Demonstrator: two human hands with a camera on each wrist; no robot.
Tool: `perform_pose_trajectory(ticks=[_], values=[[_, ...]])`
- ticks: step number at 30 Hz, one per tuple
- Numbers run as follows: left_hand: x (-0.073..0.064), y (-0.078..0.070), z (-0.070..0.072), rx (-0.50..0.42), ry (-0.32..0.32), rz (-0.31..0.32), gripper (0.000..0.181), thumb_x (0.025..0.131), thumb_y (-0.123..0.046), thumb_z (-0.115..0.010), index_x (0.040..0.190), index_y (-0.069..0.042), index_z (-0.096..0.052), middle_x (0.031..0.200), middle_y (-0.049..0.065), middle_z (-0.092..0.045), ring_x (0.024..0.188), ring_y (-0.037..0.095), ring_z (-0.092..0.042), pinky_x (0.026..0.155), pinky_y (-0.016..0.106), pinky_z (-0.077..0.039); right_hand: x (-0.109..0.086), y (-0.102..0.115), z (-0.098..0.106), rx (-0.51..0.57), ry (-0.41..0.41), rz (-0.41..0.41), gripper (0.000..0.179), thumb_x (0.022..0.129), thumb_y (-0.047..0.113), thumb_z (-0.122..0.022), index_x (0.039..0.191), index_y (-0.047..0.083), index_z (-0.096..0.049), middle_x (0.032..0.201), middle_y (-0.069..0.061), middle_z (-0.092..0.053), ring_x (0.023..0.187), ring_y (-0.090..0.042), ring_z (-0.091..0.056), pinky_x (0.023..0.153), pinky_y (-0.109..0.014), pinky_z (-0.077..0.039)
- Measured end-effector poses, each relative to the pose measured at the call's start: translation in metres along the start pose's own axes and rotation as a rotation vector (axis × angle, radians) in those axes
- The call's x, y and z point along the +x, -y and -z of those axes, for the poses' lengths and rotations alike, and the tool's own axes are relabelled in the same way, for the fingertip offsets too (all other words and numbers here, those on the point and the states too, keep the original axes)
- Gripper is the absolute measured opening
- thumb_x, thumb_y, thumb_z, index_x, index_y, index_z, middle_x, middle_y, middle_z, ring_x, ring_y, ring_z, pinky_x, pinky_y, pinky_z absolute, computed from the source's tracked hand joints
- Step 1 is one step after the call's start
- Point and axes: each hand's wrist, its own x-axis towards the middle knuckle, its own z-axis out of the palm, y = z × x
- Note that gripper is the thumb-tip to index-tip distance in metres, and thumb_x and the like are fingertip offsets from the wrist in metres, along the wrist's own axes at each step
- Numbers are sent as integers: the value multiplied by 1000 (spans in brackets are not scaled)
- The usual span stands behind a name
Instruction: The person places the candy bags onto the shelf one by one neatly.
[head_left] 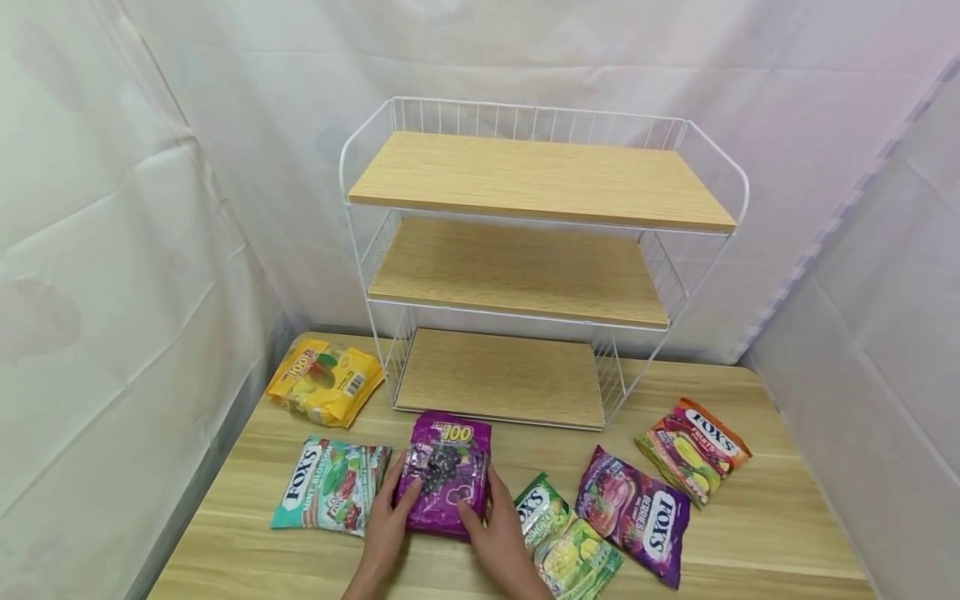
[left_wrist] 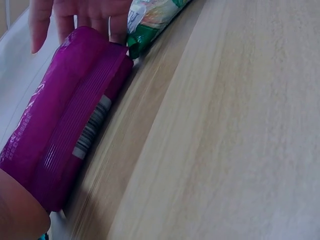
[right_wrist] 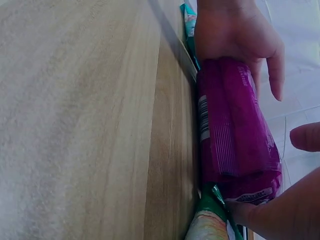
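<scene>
A purple candy bag (head_left: 442, 475) with grapes printed on it lies on the table before the shelf. My left hand (head_left: 386, 521) is at its left end, and my right hand (head_left: 501, 532) at its right end. Straight fingers touch the ends, while both thumbs stand out over the top, apart from the bag in the wrist views. A barcode shows on the near side of the purple bag (left_wrist: 70, 115) in the left wrist view. Beside the left hand is a teal mint candy bag (head_left: 330, 485); green candy bags (head_left: 566, 542) lie against the right hand's side.
Behind stands a white wire rack with three wooden shelves (head_left: 517, 271). A yellow candy bag (head_left: 326, 379) with mangoes lies at the back left. To the right are a purple berry bag (head_left: 633, 512) and orange fruit bags (head_left: 693, 450). White cloth (head_left: 90, 250) hangs around the table.
</scene>
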Motion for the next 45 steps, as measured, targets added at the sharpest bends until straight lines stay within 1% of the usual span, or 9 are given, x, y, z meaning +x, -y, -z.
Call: perform_pose_trajectory(ticks=[4, 9, 17, 21, 26, 32, 38, 41, 45], values=[[0, 0, -1, -18, 1, -4, 67, 95, -41, -56, 150, -9, -31, 154, 14, -27, 141, 35, -19, 113, 54, -13, -2, 0, 0, -4, 16, 8, 79, 92, 31, -63, 148, -6, -22, 147, -30, -29, 132, -43, -35, 101, -44, -39], [-1, -1, -1, -31, -5, 1, 67, 95, -41, -56, 149, -8, -32, 154, 16, -26, 141, 36, -18, 113, 55, -13, -6, 2, 1, 2, 61, 8, 83, 93, 37, -61, 150, -4, -17, 150, -26, -26, 134, -39, -33, 106, -47, -31], [-4, -3, -2, -37, -27, -21, 65, 96, -38, -56, 149, -7, -33, 152, 17, -29, 140, 36, -22, 113, 55, -15, -10, 6, 3, 49, 100, 1, 82, 94, 38, -59, 151, -2, -14, 152, -24, -25, 137, -36, -28, 109, -47, -25], [-8, -4, -2, -47, -22, -38, 65, 97, -37, -55, 149, -6, -30, 153, 18, -27, 140, 37, -23, 112, 54, -18, -13, 7, 3, 42, 97, 6, 83, 93, 39, -59, 152, 1, -15, 152, -21, -27, 137, -35, -31, 109, -47, -26], [-14, -5, 0, -47, -24, -48, 65, 97, -35, -54, 149, -5, -29, 153, 18, -26, 137, 38, -27, 110, 52, -24, -17, 8, 1, 32, 92, 14, 83, 93, 39, -60, 152, 2, -15, 150, -20, -31, 134, -34, -36, 108, -47, -28], [-18, -12, 1, -44, -20, -59, 65, 98, -34, -53, 150, -6, -27, 154, 17, -26, 136, 36, -31, 108, 48, -28, -20, 13, 3, 4, 78, 52, 81, 94, 40, -58, 152, 3, -16, 146, -21, -37, 129, -34, -43, 106, -48, -32], [-23, -23, 3, -48, 4, -87, 64, 98, -33, -53, 151, -7, -27, 154, 16, -27, 134, 34, -36, 104, 33, -36, -23, 20, 7, 46, 69, 68, 78, 94, 37, -59, 152, 6, -18, 147, -20, -37, 128, -32, -45, 105, -44, -35], [-26, -30, 3, -54, 8, -115, 64, 98, -31, -54, 150, -7, -27, 154, 16, -26, 134, 33, -35, 103, 27, -35, -24, 25, 11, 89, 59, 64, 76, 94, 34, -60, 152, 6, -20, 148, -19, -36, 128, -31, -45, 104, -41, -37], [-31, -38, 2, -67, 3, -154, 62, 98, -28, -54, 150, -8, -27, 154, 16, -25, 134, 33, -35, 101, 23, -35, -27, 34, 16, 110, 45, 71, 73, 95, 32, -60, 152, 8, -21, 148, -16, -37, 127, -29, -46, 103, -38, -39]])
